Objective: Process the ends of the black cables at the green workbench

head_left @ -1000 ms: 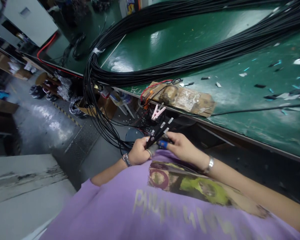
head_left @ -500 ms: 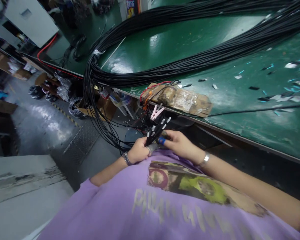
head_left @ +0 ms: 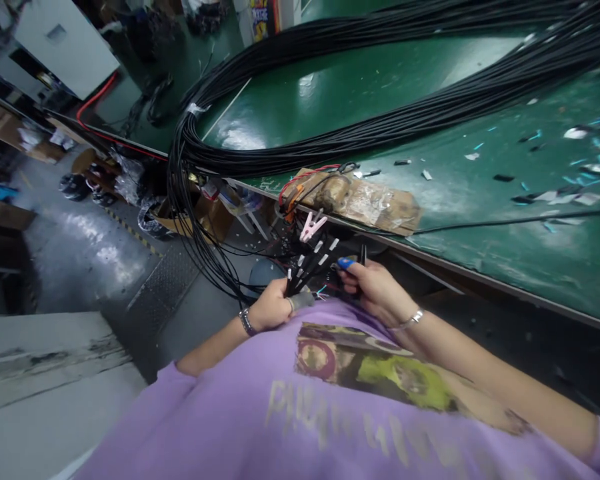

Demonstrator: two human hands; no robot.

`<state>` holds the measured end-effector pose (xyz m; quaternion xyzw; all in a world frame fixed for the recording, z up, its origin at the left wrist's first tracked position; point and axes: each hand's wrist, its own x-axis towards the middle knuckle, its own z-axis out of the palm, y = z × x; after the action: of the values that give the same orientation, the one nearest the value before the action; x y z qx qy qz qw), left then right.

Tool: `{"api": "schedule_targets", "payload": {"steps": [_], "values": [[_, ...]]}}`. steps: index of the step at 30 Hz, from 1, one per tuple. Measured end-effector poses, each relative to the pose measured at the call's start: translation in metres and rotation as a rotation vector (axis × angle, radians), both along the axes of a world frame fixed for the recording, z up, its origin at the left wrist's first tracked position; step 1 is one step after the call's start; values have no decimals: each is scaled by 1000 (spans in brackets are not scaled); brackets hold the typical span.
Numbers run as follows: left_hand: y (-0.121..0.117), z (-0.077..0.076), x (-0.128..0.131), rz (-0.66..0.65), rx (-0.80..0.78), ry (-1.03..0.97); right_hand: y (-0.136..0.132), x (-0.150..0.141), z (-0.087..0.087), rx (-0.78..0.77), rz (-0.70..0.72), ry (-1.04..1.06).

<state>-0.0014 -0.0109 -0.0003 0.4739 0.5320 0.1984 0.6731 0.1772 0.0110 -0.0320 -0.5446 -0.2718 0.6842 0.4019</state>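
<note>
My left hand (head_left: 274, 308) is closed round a small bunch of black cables (head_left: 310, 261) whose white-tipped ends fan up and to the right. A grey cover sits on its fingertip. My right hand (head_left: 375, 288) is curled round a dark tool with a blue-covered tip (head_left: 346, 263), held a little to the right of the cable ends. Thin coloured wire ends (head_left: 321, 291) show between the two hands. Both hands hover in front of my purple shirt, below the edge of the green workbench (head_left: 480, 193).
A thick loop of black cables (head_left: 290, 150) lies across the workbench and hangs over its left edge. A taped cardboard piece (head_left: 365, 197) with red wires and a pink clothes peg (head_left: 311, 225) sits at the bench edge. Scraps litter the right side. Boxes stand on the floor at left.
My right hand has pulled away to the right from the cable ends, lifting its blue tip. The left hand has stayed put with the bunch.
</note>
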Motion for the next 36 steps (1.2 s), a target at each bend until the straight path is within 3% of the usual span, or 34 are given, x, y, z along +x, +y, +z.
{"api": "schedule_targets", "payload": {"steps": [5, 12, 17, 23, 29, 33, 36], "values": [[-4, -5, -3, 51, 13, -64, -6, 10, 3, 43, 286, 91], [-2, -3, -1, -17, -28, -94, -6, -2, 14, 115, 542, 6], [-3, -2, -3, -31, -17, -99, -2, -5, 14, 232, 516, -228], [-3, -4, -4, 1, -47, -71, -5, 2, 22, 336, 486, -92], [-2, -8, -5, -13, -20, -53, -5, -1, 22, 488, 484, -275], [-1, -6, -5, -1, 19, -70, -5, 7, 20, 596, 605, -372], [-1, -4, -4, 25, 68, -58, -6, 14, 26, 765, 722, -618]]}}
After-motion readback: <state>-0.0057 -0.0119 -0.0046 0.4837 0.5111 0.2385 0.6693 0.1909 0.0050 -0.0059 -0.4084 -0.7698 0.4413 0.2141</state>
